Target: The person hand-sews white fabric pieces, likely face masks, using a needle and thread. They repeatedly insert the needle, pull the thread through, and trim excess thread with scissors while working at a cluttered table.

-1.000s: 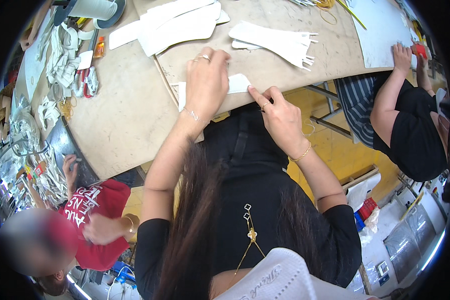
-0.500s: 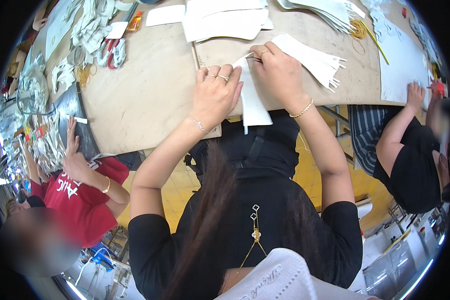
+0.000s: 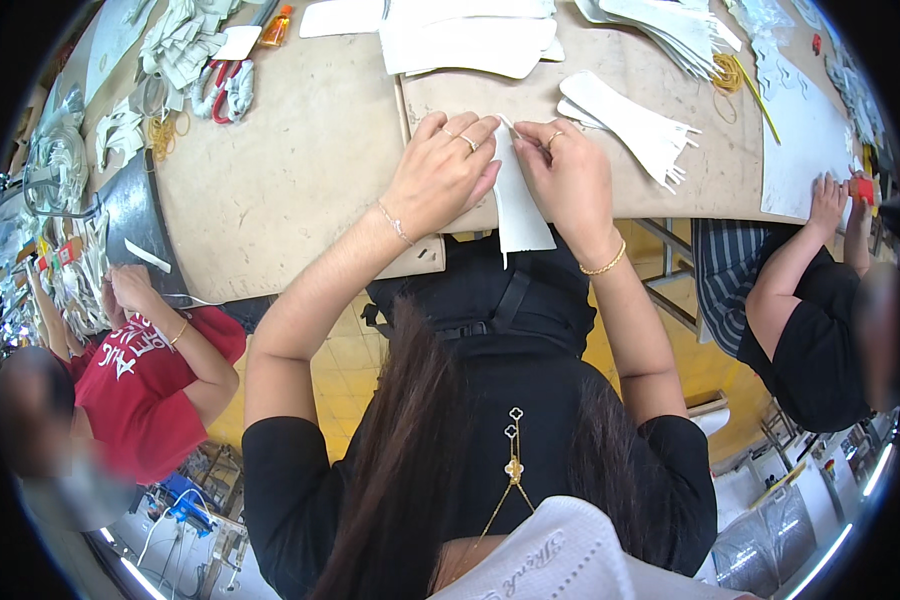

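Since the earlier frame we have drawn the white strip [image 3: 520, 205] toward us; it now hangs over the table [image 3: 290, 190] edge, long axis running away from us, pinched between left hand [image 3: 440, 175] and right hand [image 3: 568, 178], equally near.

A white strip [image 3: 521, 200] lies between the left hand [image 3: 440, 175] and right hand [image 3: 570, 180]; stacked sheets [image 3: 470, 35] lie beyond them, scissors [image 3: 220, 90] far left.
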